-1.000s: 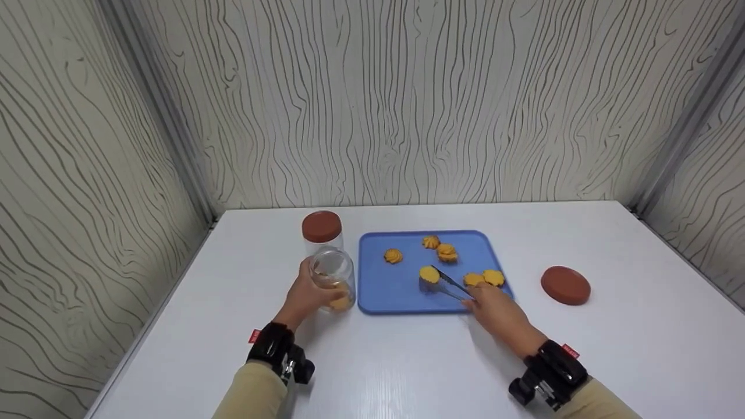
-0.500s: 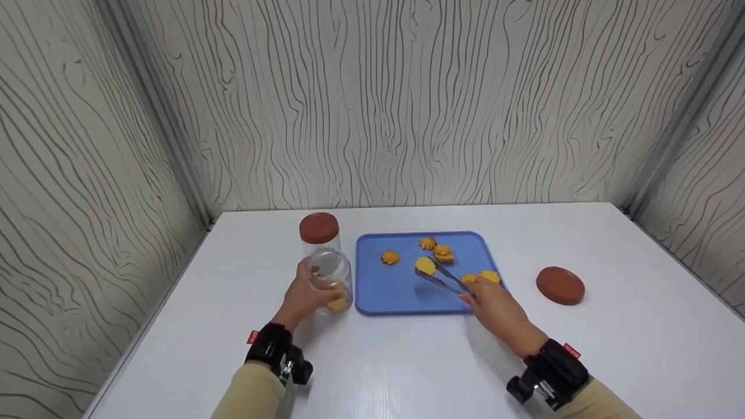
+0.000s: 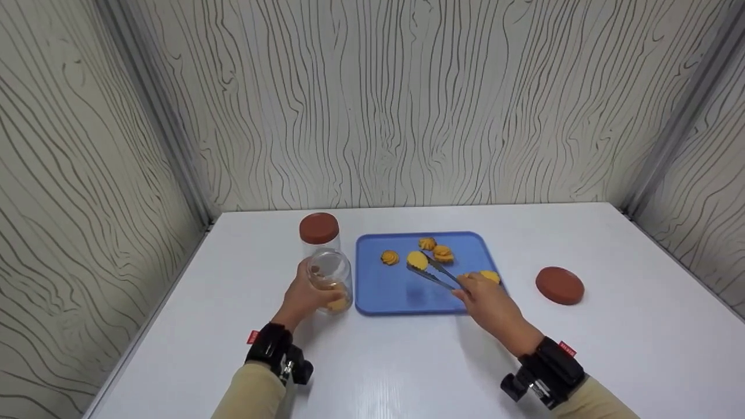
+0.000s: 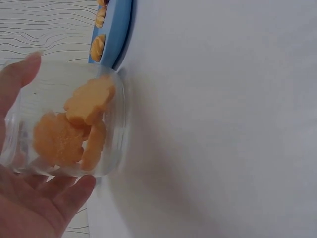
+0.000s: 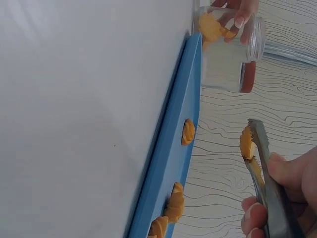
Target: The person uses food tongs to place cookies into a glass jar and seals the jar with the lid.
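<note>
My left hand (image 3: 304, 294) grips an open clear jar (image 3: 330, 265) at the left edge of the blue tray (image 3: 381, 297). Several flat, scalloped cookies (image 4: 59, 141) lie at the bottom of that jar. With thumb and fingers, my right hand (image 3: 492, 305) holds metal tongs (image 3: 437, 279). Between the tongs' serrated tips is a round yellow cookie (image 3: 417, 260), raised above the tray. In the right wrist view this cookie (image 5: 246, 143) sits well apart from the tray's rim. Swirled cookies (image 3: 389, 257) rest on the tray, and a flat yellow cookie (image 3: 490, 276) shows partly behind the right hand.
Just behind the held jar stands a second clear jar with a brown-red lid (image 3: 319, 227). A loose lid (image 3: 560, 285) of the same color lies right of the tray. Wood-patterned panels (image 3: 372, 105) border the white table (image 3: 384, 361) at the back and sides.
My right hand has lifted the tongs and cookie and carried them slightly left, away from the tray's right end. The left hand stays on the jar.
</note>
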The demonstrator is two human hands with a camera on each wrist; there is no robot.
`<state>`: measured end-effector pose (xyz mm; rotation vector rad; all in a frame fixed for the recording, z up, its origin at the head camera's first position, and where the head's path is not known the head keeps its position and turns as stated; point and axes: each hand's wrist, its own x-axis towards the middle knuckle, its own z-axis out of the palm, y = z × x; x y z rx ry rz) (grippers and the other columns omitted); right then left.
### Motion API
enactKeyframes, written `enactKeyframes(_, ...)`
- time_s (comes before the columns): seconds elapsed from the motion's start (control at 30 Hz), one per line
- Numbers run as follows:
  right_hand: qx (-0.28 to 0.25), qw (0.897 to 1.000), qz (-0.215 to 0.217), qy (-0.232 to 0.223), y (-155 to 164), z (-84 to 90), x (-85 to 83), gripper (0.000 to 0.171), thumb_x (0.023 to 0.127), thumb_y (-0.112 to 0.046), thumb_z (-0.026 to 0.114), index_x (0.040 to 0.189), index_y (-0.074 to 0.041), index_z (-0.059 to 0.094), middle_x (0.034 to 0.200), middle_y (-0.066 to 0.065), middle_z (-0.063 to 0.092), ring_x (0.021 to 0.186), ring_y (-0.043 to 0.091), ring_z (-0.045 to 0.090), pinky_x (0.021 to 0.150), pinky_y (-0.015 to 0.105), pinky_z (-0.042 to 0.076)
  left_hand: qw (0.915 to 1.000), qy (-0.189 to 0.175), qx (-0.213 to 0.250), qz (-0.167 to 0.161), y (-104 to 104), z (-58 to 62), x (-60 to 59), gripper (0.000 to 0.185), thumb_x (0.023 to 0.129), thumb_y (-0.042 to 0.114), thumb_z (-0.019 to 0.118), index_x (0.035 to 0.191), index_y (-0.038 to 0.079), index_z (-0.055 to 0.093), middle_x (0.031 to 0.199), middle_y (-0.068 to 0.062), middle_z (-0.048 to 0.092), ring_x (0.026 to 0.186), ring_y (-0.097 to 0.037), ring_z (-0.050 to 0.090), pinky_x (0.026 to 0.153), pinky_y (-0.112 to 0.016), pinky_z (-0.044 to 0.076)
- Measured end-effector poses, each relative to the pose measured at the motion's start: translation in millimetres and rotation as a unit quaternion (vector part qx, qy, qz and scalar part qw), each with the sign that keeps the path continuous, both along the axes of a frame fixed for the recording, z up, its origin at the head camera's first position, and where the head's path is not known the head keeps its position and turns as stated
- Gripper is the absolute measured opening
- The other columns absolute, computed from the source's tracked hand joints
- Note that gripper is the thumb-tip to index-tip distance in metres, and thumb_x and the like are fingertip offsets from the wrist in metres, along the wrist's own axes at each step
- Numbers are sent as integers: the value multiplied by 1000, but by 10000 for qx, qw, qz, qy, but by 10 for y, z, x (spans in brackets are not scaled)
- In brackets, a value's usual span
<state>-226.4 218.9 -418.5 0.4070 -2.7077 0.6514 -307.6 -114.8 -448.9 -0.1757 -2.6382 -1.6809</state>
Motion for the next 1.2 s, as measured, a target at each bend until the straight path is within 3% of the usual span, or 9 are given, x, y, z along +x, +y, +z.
enactKeyframes(0.4, -172, 9998, 72, -25, -129, 84, 8, 20, 91, -7, 66, 107, 6, 67, 78, 4, 53, 71, 16, 52, 62, 33, 47, 10000, 29, -54, 51, -27, -19, -19, 98, 68, 18, 89, 143, -3, 29, 134, -24, 49, 123, -37, 46, 103, -49, 36)
enactKeyframes(0.83, -264, 9990, 318, 140, -242, 92, -42, 24, 91, -8, 66, 109, 8, 67, 87, 9, 60, 77, 20, 58, 65, 34, 50, 9998, -80, -195, 40, -24, 2, -5, 103, 69, 22, 88, 146, -5, 24, 139, -26, 45, 129, -38, 42, 106, -50, 33)
enactKeyframes(1.2, -207, 9987, 368, 290, -380, 131, -55, 20, 91, -9, 66, 106, 4, 67, 89, 9, 61, 75, 20, 57, 65, 36, 50, 9997, -242, -41, 77, 10, 38, 15, 103, 69, 24, 88, 146, -2, 24, 141, -24, 44, 130, -37, 41, 107, -51, 32)
